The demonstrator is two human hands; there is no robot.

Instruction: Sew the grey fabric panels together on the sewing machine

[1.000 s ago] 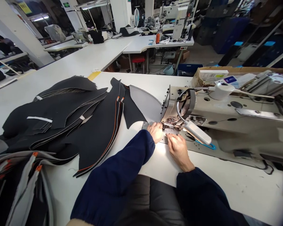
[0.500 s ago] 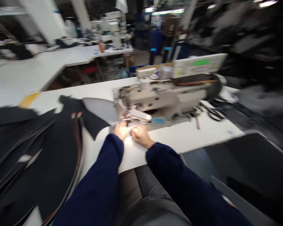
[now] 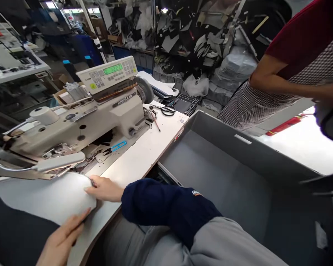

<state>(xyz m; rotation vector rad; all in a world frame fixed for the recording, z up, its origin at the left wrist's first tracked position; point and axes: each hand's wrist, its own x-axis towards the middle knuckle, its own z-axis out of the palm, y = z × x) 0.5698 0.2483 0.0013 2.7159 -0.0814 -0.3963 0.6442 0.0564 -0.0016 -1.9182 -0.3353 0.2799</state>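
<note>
A pale, curved-edged piece of material (image 3: 52,195) lies on the white table in front of the sewing machine (image 3: 111,114). My right hand (image 3: 105,188) pinches its right edge between thumb and fingers. Along the lower edge rests my left hand (image 3: 63,236), its fingers closed on the same piece. Dark fabric (image 3: 19,229) spreads out at the lower left, next to the pale piece. Blue thread snips (image 3: 118,145) lie on the machine bed, behind my right hand.
A large grey bin (image 3: 216,166) stands right of the table. Scissors (image 3: 168,110) and a thin reddish tool (image 3: 156,122) lie near the table's right end. At the upper right, a person's bare arm (image 3: 291,87) reaches past a checked apron.
The view has swung right and closer to the machine. My hands have left the lit needle area and now hold the pale piece's edge. The grey bin and another person have come into view.
</note>
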